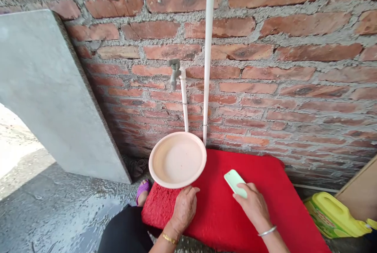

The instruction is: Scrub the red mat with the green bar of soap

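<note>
A pale pink plastic basin (180, 162) sits over the back left part of a red-covered table (232, 221), with nothing visible inside it. My left hand (185, 208) is at the near side of the basin's rim, back upward and fingers curled under. Whatever lies beneath those fingers is hidden. To the right, over the red cover, my right hand (255, 204) grips the near end of a flat, pale green rounded block (235, 180) between thumb and fingers. The block looks like a phone or a soap case; its kind is unclear.
Behind the basin, a grey tap (174, 73) stands out from the brick wall (265, 60), beside a tall white pipe (209, 48). A grey slab (55, 88) leans at left above wet concrete (88, 213). At right lies a yellow jug (335, 213).
</note>
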A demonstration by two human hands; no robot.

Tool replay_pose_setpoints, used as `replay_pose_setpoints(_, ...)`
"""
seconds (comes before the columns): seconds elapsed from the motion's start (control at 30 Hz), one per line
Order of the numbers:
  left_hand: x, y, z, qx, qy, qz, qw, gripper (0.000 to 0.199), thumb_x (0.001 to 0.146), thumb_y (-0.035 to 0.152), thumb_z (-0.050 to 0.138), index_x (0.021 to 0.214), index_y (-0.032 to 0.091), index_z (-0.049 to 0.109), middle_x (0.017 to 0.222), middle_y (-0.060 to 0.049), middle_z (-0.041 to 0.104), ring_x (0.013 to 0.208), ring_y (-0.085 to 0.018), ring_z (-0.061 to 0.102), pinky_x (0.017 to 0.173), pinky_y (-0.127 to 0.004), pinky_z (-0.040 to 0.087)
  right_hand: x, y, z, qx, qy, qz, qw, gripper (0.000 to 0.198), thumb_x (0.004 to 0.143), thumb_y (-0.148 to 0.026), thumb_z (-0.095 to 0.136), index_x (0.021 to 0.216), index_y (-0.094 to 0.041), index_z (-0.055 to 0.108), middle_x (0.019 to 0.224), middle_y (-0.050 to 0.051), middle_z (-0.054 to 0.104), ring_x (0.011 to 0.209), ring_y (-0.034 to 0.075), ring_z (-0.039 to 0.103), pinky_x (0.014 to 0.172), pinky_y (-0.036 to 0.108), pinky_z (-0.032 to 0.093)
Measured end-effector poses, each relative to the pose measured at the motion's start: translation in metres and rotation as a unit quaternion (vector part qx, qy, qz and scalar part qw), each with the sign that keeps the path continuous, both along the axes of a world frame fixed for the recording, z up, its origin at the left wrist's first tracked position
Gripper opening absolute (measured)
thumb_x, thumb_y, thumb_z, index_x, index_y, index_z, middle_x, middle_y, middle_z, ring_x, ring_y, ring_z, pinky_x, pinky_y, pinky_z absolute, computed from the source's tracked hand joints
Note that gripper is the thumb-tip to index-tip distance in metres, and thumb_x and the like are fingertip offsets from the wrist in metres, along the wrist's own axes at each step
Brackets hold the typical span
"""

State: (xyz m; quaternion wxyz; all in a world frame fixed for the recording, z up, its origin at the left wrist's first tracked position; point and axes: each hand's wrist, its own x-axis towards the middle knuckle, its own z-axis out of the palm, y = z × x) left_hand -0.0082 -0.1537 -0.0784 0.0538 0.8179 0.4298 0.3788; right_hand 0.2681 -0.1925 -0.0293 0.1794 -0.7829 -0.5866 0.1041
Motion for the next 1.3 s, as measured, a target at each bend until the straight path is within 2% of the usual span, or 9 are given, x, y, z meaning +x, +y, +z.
replay_pose_setpoints(0.1,0.002,0.002,0.0,-0.016,-0.005,0.002,1.0,0.037,0.082,0.001,0.04,0.1,0.022,0.064,0.079,-0.002,0.068,0.073,-0.016,0.066,0.065,-0.026,0.054,0.01,0.002,0.001,0.026,0.002,-0.032,0.999,0.028,0.081,-0.036,0.063,0.105,-0.026,0.074,0.099,0.007,0.063,0.081,0.025,0.066,0.073,0.036,0.049)
replay_pose_setpoints(0.33,0.005,0.001,-0.001,-0.013,-0.018,0.0,1.0,0.036,0.082,0.0,0.041,0.099,0.023,0.063,0.08,-0.002,0.066,0.074,-0.016,0.065,0.065,-0.026,0.054,-0.07,0.036,0.006,0.025,0.002,0.106,0.994,0.026,0.079,-0.03,0.065,0.103,-0.03,0.073,0.097,0.001,0.064,0.086,0.019,0.064,0.081,0.03,0.046)
replay_pose_setpoints(0.57,0.01,0.0,0.001,-0.01,-0.018,-0.023,1.0,0.041,0.079,-0.004,0.038,0.095,0.024,0.064,0.083,-0.002,0.064,0.079,-0.017,0.063,0.07,-0.028,0.054,-0.031,0.043,0.009,0.012,-0.055,-0.009,0.998,0.028,0.085,-0.035,0.061,0.109,-0.029,0.072,0.097,0.004,0.061,0.08,0.019,0.063,0.076,0.031,0.043)
replay_pose_setpoints(0.7,0.014,-0.002,0.004,-0.019,-0.009,-0.039,0.999,0.04,0.08,-0.004,0.039,0.095,0.024,0.064,0.086,-0.003,0.065,0.082,-0.017,0.063,0.075,-0.031,0.055,-0.061,0.054,0.012,0.029,-0.036,0.06,0.997,0.026,0.083,-0.034,0.064,0.108,-0.03,0.071,0.099,0.003,0.061,0.086,0.019,0.063,0.079,0.03,0.043)
replay_pose_setpoints(0.8,0.016,-0.004,0.004,-0.004,0.003,-0.06,0.998,0.043,0.082,-0.004,0.037,0.101,0.024,0.065,0.1,-0.006,0.068,0.103,-0.02,0.064,0.089,-0.037,0.056,-0.075,0.061,0.009,0.003,-0.026,0.095,0.995,0.025,0.081,-0.031,0.066,0.105,-0.03,0.072,0.098,0.003,0.063,0.091,0.02,0.063,0.082,0.03,0.042)
replay_pose_setpoints(0.9,0.019,-0.007,-0.001,0.003,0.043,-0.069,0.997,0.049,0.082,-0.003,0.039,0.11,0.026,0.066,0.117,-0.006,0.068,0.127,-0.022,0.055,0.1,-0.041,0.053,-0.054,0.063,0.005,-0.014,-0.04,0.052,0.998,0.026,0.082,-0.03,0.065,0.107,-0.03,0.072,0.099,0.003,0.062,0.087,0.019,0.063,0.081,0.031,0.042)
replay_pose_setpoints(1.07,0.022,-0.005,-0.015,-0.006,0.108,-0.047,0.993,0.04,0.087,0.019,0.059,0.126,0.031,0.061,0.133,-0.004,0.064,0.134,-0.027,0.05,0.104,-0.047,0.051,-0.024,0.078,0.012,0.013,-0.044,-0.015,0.999,0.03,0.086,-0.037,0.06,0.113,-0.029,0.071,0.1,0.004,0.061,0.079,0.017,0.062,0.077,0.03,0.043)
replay_pose_setpoints(1.17,0.022,0.0,-0.023,0.025,0.129,-0.061,0.989,0.041,0.087,0.035,0.067,0.128,0.03,0.061,0.135,-0.005,0.064,0.128,-0.027,0.056,0.102,-0.046,0.053,-0.047,0.101,0.017,0.02,-0.029,0.015,0.999,0.03,0.085,-0.035,0.062,0.112,-0.029,0.071,0.101,0.005,0.061,0.085,0.018,0.062,0.081,0.03,0.043)
replay_pose_setpoints(1.3,0.02,0.002,-0.024,0.036,0.147,-0.062,0.987,0.037,0.087,0.038,0.068,0.122,0.03,0.065,0.135,-0.004,0.064,0.123,-0.027,0.06,0.101,-0.045,0.053,-0.079,0.131,0.017,0.004,-0.02,0.045,0.999,0.027,0.081,-0.035,0.066,0.107,-0.03,0.073,0.101,0.004,0.062,0.091,0.018,0.063,0.083,0.028,0.042)
